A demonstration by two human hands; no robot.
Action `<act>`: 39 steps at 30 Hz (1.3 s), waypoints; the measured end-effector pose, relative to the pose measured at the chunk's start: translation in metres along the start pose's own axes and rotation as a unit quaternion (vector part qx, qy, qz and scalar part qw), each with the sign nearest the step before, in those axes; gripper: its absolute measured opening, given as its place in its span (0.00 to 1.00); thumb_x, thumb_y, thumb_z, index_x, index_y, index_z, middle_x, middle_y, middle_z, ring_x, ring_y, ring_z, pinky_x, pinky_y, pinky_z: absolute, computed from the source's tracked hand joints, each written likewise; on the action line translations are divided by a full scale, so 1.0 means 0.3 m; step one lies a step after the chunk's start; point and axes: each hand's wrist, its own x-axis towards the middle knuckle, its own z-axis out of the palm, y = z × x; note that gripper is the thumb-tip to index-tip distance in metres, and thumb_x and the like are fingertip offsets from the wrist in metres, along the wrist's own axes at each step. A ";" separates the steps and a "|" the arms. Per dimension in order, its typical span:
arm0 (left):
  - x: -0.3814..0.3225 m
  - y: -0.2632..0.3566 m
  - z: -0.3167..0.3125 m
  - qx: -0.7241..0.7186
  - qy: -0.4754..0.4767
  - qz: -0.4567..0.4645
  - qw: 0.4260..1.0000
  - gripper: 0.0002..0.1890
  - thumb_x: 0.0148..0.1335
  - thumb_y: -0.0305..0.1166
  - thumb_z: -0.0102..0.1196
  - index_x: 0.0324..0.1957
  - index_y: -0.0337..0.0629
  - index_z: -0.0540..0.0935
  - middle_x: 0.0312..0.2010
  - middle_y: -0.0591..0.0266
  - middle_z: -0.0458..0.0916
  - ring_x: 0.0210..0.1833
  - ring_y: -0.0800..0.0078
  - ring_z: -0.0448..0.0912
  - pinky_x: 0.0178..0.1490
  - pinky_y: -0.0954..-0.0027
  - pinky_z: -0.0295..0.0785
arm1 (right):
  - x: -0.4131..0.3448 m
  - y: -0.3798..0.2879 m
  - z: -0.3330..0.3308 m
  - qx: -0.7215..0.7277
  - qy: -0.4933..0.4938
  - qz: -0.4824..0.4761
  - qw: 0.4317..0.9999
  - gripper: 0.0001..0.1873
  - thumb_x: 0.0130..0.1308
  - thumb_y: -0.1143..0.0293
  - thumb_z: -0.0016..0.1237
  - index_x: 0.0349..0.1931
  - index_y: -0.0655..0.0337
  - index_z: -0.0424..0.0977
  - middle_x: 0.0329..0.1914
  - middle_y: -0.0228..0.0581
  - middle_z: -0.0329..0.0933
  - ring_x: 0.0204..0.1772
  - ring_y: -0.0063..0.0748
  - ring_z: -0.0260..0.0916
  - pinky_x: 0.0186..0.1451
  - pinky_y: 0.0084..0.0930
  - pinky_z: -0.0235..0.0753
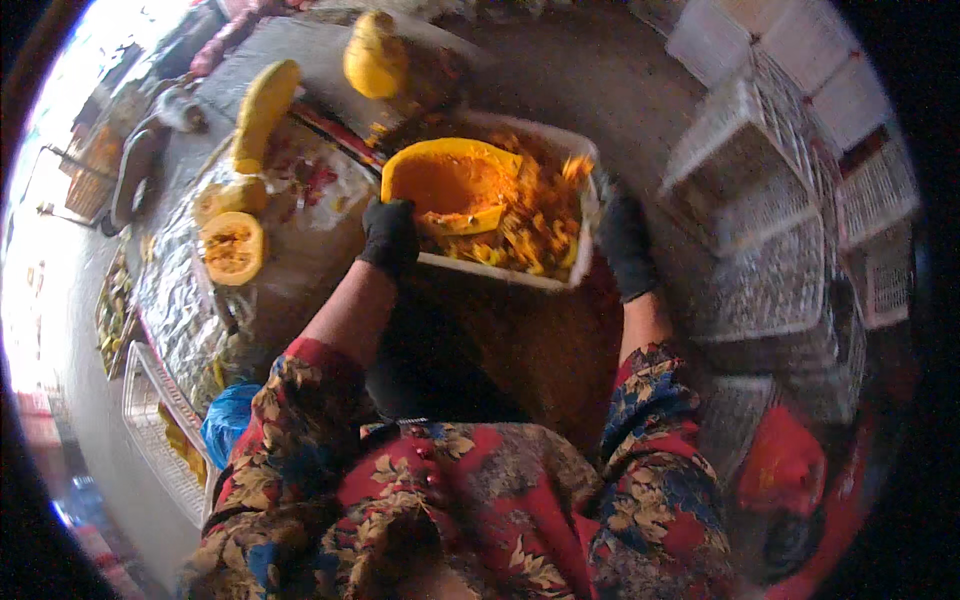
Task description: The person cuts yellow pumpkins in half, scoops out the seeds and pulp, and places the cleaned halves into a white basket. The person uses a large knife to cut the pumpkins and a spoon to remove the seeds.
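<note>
A white plastic bin (495, 274) is in front of me, filled with stringy orange pumpkin pulp (536, 225). On the left of the pulp rests a hollowed pumpkin piece (450, 154), its cut side facing me. A narrower strip of pumpkin (469, 222) lies below its hollow. Black gloves cover both hands. My left hand (391, 234) is closed at the bin's left front corner, close against the pumpkin piece. At the bin's right side, my right hand (628, 240) grips the rim; its fingertips are blurred and partly hidden.
Left of the bin, a plastic-covered surface (172, 307) bears a cut pumpkin half (232, 247) and a long yellow pumpkin (264, 112). Another pumpkin (375, 56) sits beyond. White plastic crates (765, 277) are stacked at right. A white basket (161, 427) and blue bag (229, 421) are at lower left.
</note>
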 end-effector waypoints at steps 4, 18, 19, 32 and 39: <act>-0.057 0.149 -0.229 -0.033 0.090 0.090 0.991 0.10 0.59 0.36 0.52 0.35 0.39 0.80 0.27 0.58 0.79 0.30 0.62 0.78 0.34 0.62 0.75 | -0.068 0.012 0.213 0.253 -0.099 0.168 0.948 0.18 0.60 0.73 0.50 0.52 0.65 0.71 0.51 0.54 0.75 0.52 0.45 0.74 0.52 0.34 0.73; -0.471 -0.042 -1.524 0.500 0.368 0.057 0.782 0.14 0.58 0.29 0.51 0.46 0.41 0.78 0.36 0.55 0.81 0.40 0.58 0.81 0.37 0.58 0.79 | -0.043 -0.665 0.675 0.274 -0.291 -0.134 0.907 0.17 0.63 0.73 0.47 0.52 0.62 0.72 0.45 0.48 0.78 0.47 0.43 0.76 0.49 0.33 0.74; -0.488 -0.115 -1.576 0.406 0.396 0.061 0.821 0.14 0.58 0.29 0.50 0.47 0.40 0.78 0.38 0.54 0.80 0.41 0.58 0.81 0.37 0.58 0.79 | -0.024 -0.735 0.712 0.288 -0.283 -0.168 0.899 0.19 0.61 0.73 0.48 0.54 0.61 0.72 0.44 0.45 0.79 0.45 0.40 0.78 0.47 0.31 0.74; -0.491 -0.100 -1.647 0.401 0.545 0.082 0.732 0.20 0.66 0.31 0.49 0.57 0.30 0.70 0.53 0.49 0.75 0.58 0.61 0.72 0.63 0.64 0.65 | 0.027 -1.236 1.130 0.444 -0.466 0.087 0.760 0.20 0.69 0.58 0.48 0.49 0.67 0.68 0.38 0.41 0.78 0.36 0.31 0.77 0.36 0.26 0.77; -0.171 0.075 -1.380 0.209 0.285 0.265 0.897 0.19 0.65 0.28 0.49 0.58 0.38 0.73 0.56 0.54 0.75 0.57 0.68 0.74 0.62 0.68 0.66 | 0.212 -1.164 1.213 0.428 -0.597 -0.048 0.676 0.17 0.68 0.65 0.47 0.51 0.67 0.70 0.43 0.42 0.79 0.41 0.35 0.77 0.47 0.31 0.75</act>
